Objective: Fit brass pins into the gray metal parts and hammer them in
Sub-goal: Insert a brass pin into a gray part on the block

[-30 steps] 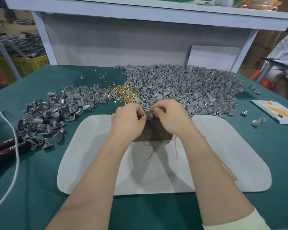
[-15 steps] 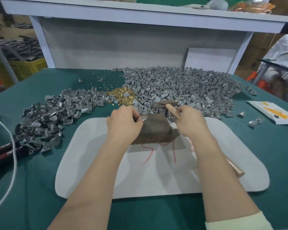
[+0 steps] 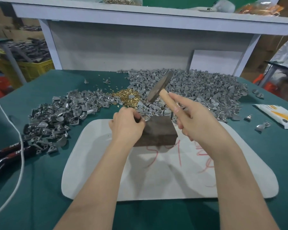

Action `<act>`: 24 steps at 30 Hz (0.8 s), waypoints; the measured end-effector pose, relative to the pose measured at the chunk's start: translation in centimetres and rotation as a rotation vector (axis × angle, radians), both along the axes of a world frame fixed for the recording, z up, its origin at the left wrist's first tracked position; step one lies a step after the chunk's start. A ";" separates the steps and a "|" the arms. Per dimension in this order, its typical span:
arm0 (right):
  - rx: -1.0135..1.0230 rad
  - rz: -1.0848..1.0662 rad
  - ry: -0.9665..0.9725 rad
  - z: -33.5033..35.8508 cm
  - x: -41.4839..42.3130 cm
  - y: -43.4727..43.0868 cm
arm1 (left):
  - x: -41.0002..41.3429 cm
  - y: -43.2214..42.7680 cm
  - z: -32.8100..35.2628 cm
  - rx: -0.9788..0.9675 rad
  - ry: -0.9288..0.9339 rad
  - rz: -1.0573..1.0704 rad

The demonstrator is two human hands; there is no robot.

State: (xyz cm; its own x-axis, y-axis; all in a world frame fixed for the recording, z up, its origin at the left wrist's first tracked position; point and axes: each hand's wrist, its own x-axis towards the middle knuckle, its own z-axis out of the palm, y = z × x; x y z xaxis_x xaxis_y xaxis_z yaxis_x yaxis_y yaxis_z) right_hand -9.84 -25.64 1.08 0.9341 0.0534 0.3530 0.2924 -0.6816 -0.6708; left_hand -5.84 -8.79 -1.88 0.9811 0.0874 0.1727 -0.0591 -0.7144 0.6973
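Gray metal part [image 3: 146,119] sits on the far left corner of a dark, rectangular block [image 3: 158,131]. The left grip [image 3: 128,126] pinches it there, and its curled fingers hide most of it; whether a pin is in it cannot be told. The right grip [image 3: 198,121] is wrapped round the pale wooden handle of a hammer [image 3: 160,87], forefinger laid along the shaft. The hammer's dull, dark metal head is tilted in the air beyond the block.

The block rests on a white mat [image 3: 156,183] with rounded corners and red scribbles, laid on the green-covered bench [image 3: 40,201]. Behind the hammer head spreads a broad heap of gray parts [image 3: 203,90], small matte castings with fin-like wings. A smaller heap [image 3: 56,118] lies left of the mat. Between the two heaps is a glittering mound of brass pins [image 3: 125,97], with a few strays scattered behind it.

At the left edge lie pliers [image 3: 8,152] with black and red handles, crossed by a white cord [image 3: 19,143]. A white packet [image 3: 278,116] with orange print lies far right. A pale shelf [image 3: 156,19] runs above the bench.
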 end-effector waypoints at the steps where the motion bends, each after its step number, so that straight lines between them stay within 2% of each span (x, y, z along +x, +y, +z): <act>1: -0.020 0.016 0.004 0.1 -0.1 0.0 | -0.1 0.0 0.0 -0.002 0.001 -0.001; 6: -0.137 0.135 0.076 0.5 -1.0 0.7 | -0.1 0.1 0.2 -0.033 -0.002 0.008; 12: -0.081 0.075 -0.046 0.9 -0.5 0.1 | -0.1 0.2 0.2 -0.053 -0.010 0.011; 16: -0.190 0.144 0.048 0.7 -0.9 0.6 | 0.0 0.2 0.2 -0.053 -0.004 -0.004; 22: -0.010 0.085 -0.006 1.0 -0.6 0.4 | 0.1 0.3 0.0 -0.084 -0.002 -0.006; 24: 0.017 0.099 0.027 1.0 -0.7 0.6 | 0.2 0.3 0.0 -0.079 0.004 -0.006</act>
State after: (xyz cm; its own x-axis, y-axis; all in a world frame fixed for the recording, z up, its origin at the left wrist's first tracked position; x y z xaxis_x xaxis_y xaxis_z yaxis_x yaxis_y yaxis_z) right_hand -10.56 -25.05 2.09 0.9339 0.1397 0.3290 0.3389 -0.6387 -0.6908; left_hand -5.67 -8.50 -1.91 0.9823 0.0949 0.1614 -0.0601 -0.6569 0.7516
